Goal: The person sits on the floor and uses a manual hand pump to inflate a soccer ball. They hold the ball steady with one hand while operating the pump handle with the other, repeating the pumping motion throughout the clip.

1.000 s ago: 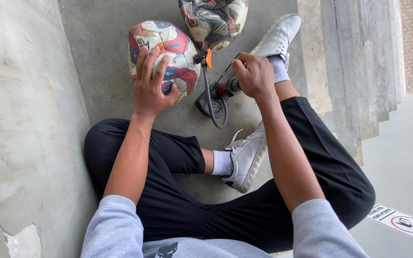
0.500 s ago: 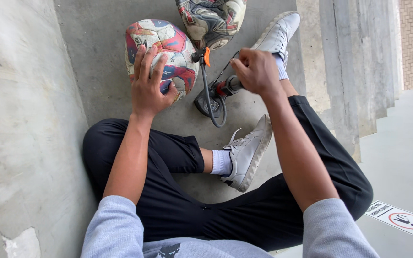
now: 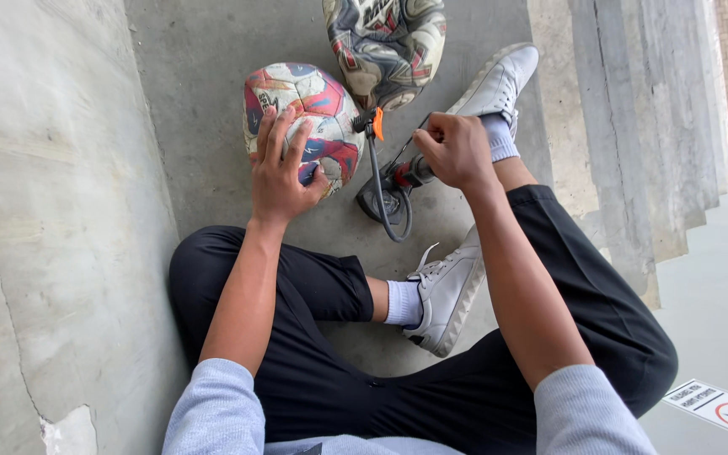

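Observation:
I sit cross-legged on a concrete floor. My left hand (image 3: 284, 168) lies flat with spread fingers on a worn multicoloured football (image 3: 313, 105), steadying it. My right hand (image 3: 455, 150) is closed around the handle of a small hand pump (image 3: 398, 181) that stands on the floor. A black hose (image 3: 378, 190) with an orange clip loops from the pump up to the ball's side. A second, partly deflated patterned ball (image 3: 385, 46) lies just beyond, touching the first.
A concrete wall (image 3: 44, 227) rises close on my left. Concrete steps (image 3: 625, 126) drop away on the right. My white sneakers (image 3: 448, 291) rest near the pump. A floor sign sticker (image 3: 722, 409) lies at the lower right.
My right hand has shifted slightly on the pump handle. The left hand stays on the ball; the view has tilted a little.

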